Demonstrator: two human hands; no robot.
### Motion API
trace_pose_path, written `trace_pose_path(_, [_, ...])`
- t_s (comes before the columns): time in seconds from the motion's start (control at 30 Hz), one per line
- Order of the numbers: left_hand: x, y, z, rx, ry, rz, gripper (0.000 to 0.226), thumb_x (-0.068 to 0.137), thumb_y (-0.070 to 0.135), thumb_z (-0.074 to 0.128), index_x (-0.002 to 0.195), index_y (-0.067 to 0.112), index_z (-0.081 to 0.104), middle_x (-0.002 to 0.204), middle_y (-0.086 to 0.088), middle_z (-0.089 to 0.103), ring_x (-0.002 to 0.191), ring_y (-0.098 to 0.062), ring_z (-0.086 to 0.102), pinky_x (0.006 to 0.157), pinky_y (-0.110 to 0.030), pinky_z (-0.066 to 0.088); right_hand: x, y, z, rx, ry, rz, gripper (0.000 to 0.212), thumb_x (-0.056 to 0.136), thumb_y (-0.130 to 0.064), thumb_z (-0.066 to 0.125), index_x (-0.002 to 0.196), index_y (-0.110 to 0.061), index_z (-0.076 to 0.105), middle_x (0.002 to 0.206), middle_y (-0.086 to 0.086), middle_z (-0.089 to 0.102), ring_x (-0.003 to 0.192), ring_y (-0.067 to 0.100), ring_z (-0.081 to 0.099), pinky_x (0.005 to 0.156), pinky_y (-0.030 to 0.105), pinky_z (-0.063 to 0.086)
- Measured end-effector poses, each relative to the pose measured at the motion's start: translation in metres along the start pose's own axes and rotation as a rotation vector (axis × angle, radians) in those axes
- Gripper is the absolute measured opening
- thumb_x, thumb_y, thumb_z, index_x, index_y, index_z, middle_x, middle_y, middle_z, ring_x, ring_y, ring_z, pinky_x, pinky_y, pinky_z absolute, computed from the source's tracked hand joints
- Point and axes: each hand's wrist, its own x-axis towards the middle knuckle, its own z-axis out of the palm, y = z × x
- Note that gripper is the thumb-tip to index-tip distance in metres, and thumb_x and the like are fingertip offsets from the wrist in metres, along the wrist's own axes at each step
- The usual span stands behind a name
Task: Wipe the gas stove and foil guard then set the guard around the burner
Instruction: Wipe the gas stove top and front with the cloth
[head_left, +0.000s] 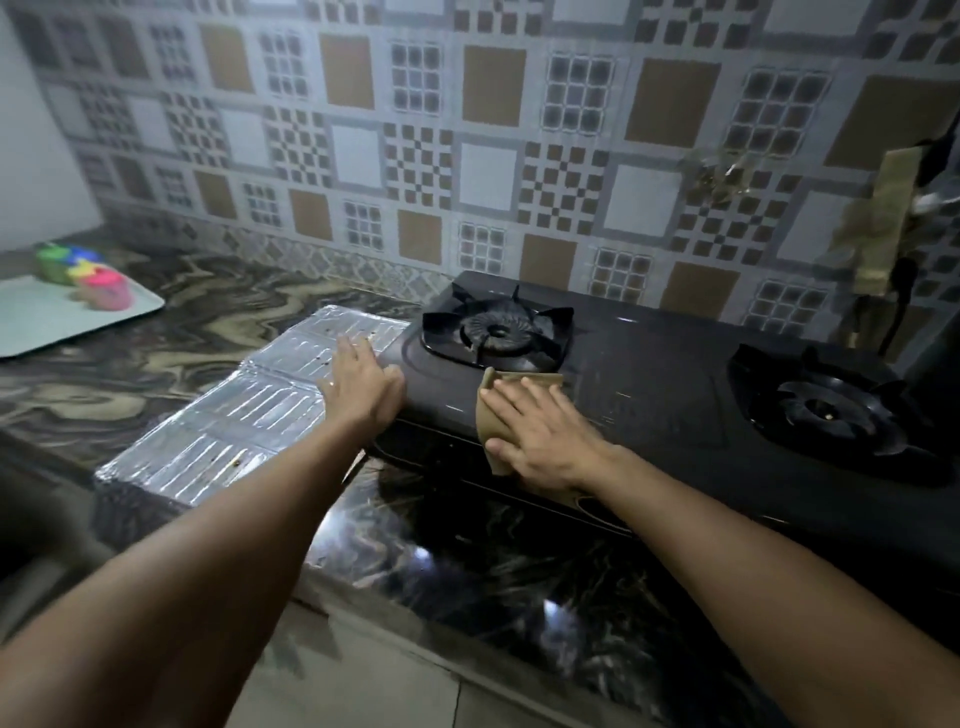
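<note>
we press a tan cloth (506, 415) flat against the top of the black gas stove (649, 395) with our right hand (545, 439), fingers spread straight over it, just near of the left burner (496, 330). the flat palm looks chosen to keep the whole cloth in contact with the glossy surface while we wipe. our left hand (363, 382) lies open at the stove's left edge, fingers extended and reaching over onto the foil guard (234, 410), apparently to steady the stove or keep the guard from sliding. the guard lies folded flat on the marbled counter (156, 343), touching the left side of the stove, its ribbed panels dotted with dark specks; we judge it not yet wiped and not yet set around the burner. the right burner (826, 410) sits well apart at the far right. far left, bright plastic cups (85, 275) rest on a pale tray (62, 322).
</note>
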Motion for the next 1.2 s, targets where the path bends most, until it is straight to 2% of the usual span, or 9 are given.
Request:
trace_pose_path(0.07, [0.001,-0.017,-0.011,-0.222,-0.02,-0.152,0.046,0.079,0.03,0.033,0.102,-0.004,0.053,0.124,-0.031,0.047,0.108,-0.04,0.048,0.091,-0.045,0.039,0.027,-0.017,0.0,0.018,0.011,-0.037,0.068,0.097,-0.053,0.034,0.154,-0.028,0.006,0.162,-0.002,0.006,0.148,0.028,0.004,0.119,0.052,0.005])
trace_pose_path(0.13, [0.0,-0.031,-0.017,-0.43,-0.074,-0.214,0.025,0.087,0.021,0.035,0.073,0.005,0.048,0.097,-0.034,0.049,0.083,-0.029,0.042,0.071,-0.038,0.031,0.051,-0.033,0.001,0.019,0.016,-0.073,0.068,0.096,-0.052,0.036,0.153,-0.028,0.007,0.161,-0.001,0.008,0.148,0.029,0.005,0.119,0.051,0.006])
trace_pose_path(0.37, [0.0,-0.068,-0.022,-0.888,-0.412,-0.412,0.015,0.092,0.024,0.032,0.079,0.023,0.038,0.118,-0.005,0.065,0.1,-0.021,0.05,0.069,-0.032,0.029,0.122,-0.086,-0.001,0.051,-0.011,-0.112,0.068,0.098,-0.052,0.032,0.154,-0.027,0.004,0.163,0.001,0.001,0.149,0.03,-0.001,0.12,0.051,0.001])
trace_pose_path(0.53, [0.004,-0.082,-0.022,-0.936,-0.397,-0.423,0.012,0.09,0.02,0.03,0.082,0.021,0.039,0.115,-0.012,0.068,0.098,-0.025,0.053,0.072,-0.035,0.033,0.162,-0.11,-0.002,-0.017,0.02,-0.155,0.053,0.092,-0.053,0.031,0.138,-0.026,0.037,0.149,0.004,0.03,0.136,0.032,0.023,0.112,0.055,0.02])
trace_pose_path(0.67, [0.006,-0.082,-0.023,-0.877,-0.336,-0.43,0.015,0.093,0.022,0.03,0.086,0.02,0.043,0.11,-0.014,0.064,0.097,-0.026,0.051,0.079,-0.037,0.033,0.161,-0.112,-0.001,-0.036,0.036,-0.18,0.042,0.094,-0.05,0.032,0.127,-0.028,0.046,0.139,0.002,0.039,0.13,0.03,0.028,0.109,0.054,0.024])
trace_pose_path(0.8, [0.013,-0.065,-0.023,-0.796,-0.184,-0.325,0.021,0.097,0.021,0.031,0.085,0.015,0.047,0.106,-0.016,0.057,0.096,-0.025,0.047,0.069,-0.035,0.034,0.135,-0.102,0.004,-0.024,0.044,-0.22,0.056,0.098,-0.038,0.04,0.149,-0.029,0.018,0.16,0.0,0.011,0.147,0.031,0.006,0.118,0.052,0.012])
trace_pose_path(0.93, [0.01,-0.033,-0.02,-0.396,-0.054,-0.09,0.03,0.085,0.03,0.027,0.068,0.011,0.043,0.084,-0.024,0.047,0.084,-0.027,0.044,0.072,-0.041,0.033,0.088,-0.071,0.008,-0.004,0.068,-0.147,0.07,0.097,-0.038,0.044,0.154,-0.03,0.004,0.163,-0.002,0.003,0.149,0.03,0.003,0.121,0.047,0.006])
trace_pose_path(1.03, [0.002,-0.009,-0.009,-0.198,0.005,0.018,0.043,0.079,0.036,0.027,0.091,0.009,0.058,0.111,-0.02,0.061,0.102,-0.035,0.053,0.09,-0.045,0.04,0.043,-0.035,0.012,-0.029,0.105,-0.1,0.071,0.096,-0.045,0.044,0.154,-0.03,0.006,0.163,-0.002,0.006,0.149,0.028,0.007,0.121,0.044,0.008])
trace_pose_path(1.2, [-0.031,0.045,0.026,0.061,-0.069,0.333,0.063,0.09,0.036,0.025,0.145,0.01,0.039,0.154,-0.007,0.034,0.146,-0.022,0.022,0.12,-0.046,0.008,-0.043,0.032,0.017,-0.081,0.12,-0.001,0.071,0.096,-0.052,0.04,0.154,-0.029,0.007,0.162,-0.001,0.011,0.149,0.027,0.01,0.12,0.042,0.009])
